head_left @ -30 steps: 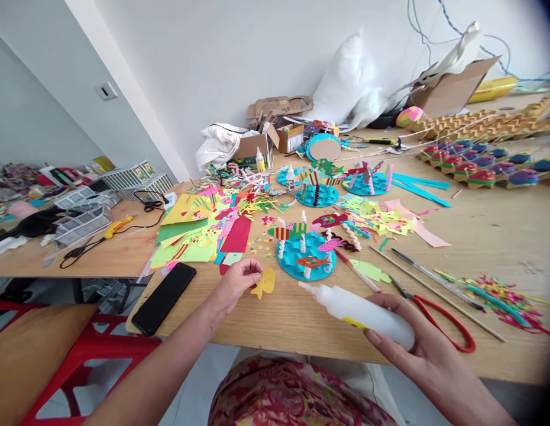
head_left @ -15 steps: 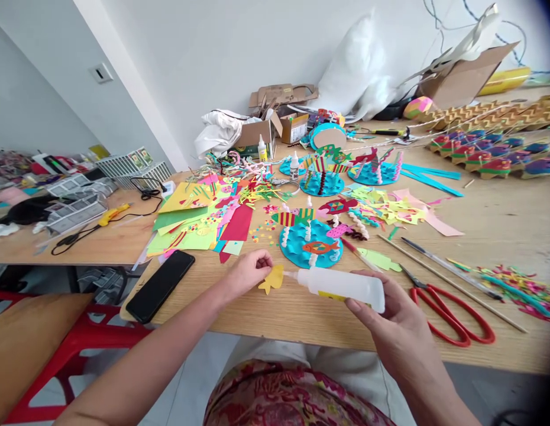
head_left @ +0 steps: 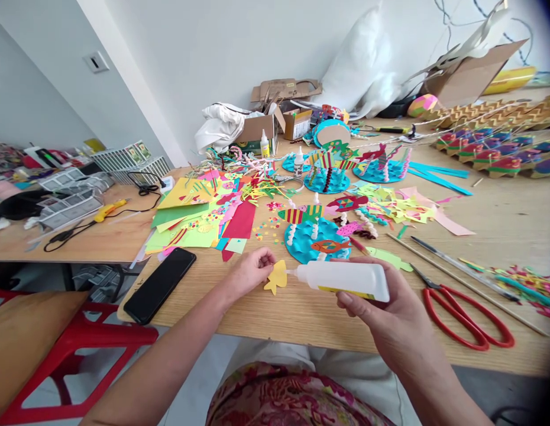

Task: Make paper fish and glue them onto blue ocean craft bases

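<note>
My left hand (head_left: pixel 248 273) pinches a small yellow paper fish cutout (head_left: pixel 277 277) just above the wooden table (head_left: pixel 284 313). My right hand (head_left: pixel 390 310) is wrapped round a white glue bottle (head_left: pixel 346 279) lying sideways, its nozzle touching the yellow cutout. Right behind them sits a blue paper disc (head_left: pixel 317 239) with white twisted posts and coloured paper fish on it.
A black phone (head_left: pixel 159 284) lies left of my hand near the table edge. Red-handled scissors (head_left: pixel 468 313) and thin sticks (head_left: pixel 461 281) lie to the right. Heaps of coloured paper (head_left: pixel 199 222), more blue discs, glue bottles and cardboard boxes fill the back. A red stool (head_left: pixel 75 349) stands below left.
My right hand has brought the glue bottle left and turned it level until its nozzle meets the yellow cutout. My left hand has kept its pinch on the cutout.
</note>
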`<state>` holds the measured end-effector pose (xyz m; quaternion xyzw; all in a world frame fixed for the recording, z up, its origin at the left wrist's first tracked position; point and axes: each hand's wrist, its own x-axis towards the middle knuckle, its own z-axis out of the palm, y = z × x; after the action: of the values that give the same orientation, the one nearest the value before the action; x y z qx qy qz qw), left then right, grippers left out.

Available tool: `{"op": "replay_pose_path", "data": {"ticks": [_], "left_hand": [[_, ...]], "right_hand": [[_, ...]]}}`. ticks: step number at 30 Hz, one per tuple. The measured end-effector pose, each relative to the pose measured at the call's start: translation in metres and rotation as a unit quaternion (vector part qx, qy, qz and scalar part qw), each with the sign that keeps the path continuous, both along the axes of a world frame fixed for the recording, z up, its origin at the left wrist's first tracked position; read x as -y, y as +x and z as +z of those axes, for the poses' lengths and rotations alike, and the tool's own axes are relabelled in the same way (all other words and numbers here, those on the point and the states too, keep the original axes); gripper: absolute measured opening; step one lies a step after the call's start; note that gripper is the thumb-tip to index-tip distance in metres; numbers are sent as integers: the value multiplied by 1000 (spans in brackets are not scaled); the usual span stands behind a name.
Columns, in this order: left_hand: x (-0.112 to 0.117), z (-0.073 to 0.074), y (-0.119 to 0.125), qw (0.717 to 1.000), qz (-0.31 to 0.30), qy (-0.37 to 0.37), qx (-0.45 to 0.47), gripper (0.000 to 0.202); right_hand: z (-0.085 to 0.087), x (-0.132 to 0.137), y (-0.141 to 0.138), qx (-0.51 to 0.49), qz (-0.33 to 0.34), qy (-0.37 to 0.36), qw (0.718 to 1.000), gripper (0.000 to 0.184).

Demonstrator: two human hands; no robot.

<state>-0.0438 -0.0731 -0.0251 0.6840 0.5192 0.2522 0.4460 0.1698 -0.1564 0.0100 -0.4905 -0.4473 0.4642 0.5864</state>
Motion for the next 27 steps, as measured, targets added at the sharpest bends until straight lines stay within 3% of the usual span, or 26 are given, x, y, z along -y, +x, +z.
{"op": "replay_pose_path", "data": {"ticks": [8,15,27], "left_hand": [[1,-1,2,999,-5,34,-12,5],[2,0,2,999,-8,43,-16,6],[3,5,2,998,-13,41,-41,8]], "right_hand": [[4,-8,-12,111,-16,86,990,38],[13,-13,-23,284,2,132,950,34],[26,-25,-38,406,6,137,903,31]]}}
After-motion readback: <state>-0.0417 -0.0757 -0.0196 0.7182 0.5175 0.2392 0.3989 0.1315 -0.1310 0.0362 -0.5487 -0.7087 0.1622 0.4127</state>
